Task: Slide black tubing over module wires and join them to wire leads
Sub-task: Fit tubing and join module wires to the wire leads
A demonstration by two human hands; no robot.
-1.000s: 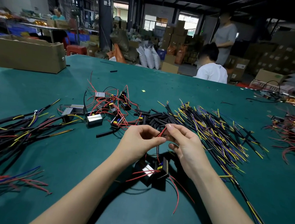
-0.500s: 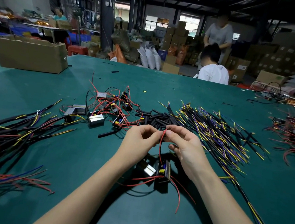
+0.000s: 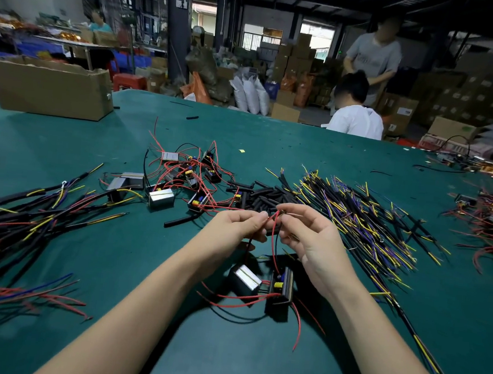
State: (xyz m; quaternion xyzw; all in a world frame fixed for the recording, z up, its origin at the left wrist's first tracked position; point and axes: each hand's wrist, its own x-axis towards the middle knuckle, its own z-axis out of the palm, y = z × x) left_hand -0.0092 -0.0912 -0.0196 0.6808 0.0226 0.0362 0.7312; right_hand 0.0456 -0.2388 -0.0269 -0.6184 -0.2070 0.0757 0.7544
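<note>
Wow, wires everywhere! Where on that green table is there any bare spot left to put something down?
Bare green table lies beyond the modules, right of the cardboard box. Another bare patch sits nearest the camera, between the forearms. Crowded: finished leads at left, wire leads at right, black tubing in the middle.

I see a factory assembly floor: a green tabletop (image 3: 93, 149) heaped with wire bundles (image 3: 364, 224), stacked cardboard boxes (image 3: 292, 53), sacks (image 3: 249, 93), other workers (image 3: 355, 119).

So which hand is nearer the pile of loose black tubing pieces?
Right. The right hand is just in front of the tubing pile, its fingertips almost at the near edge. The left hand sits further left and slightly back of it.
</note>
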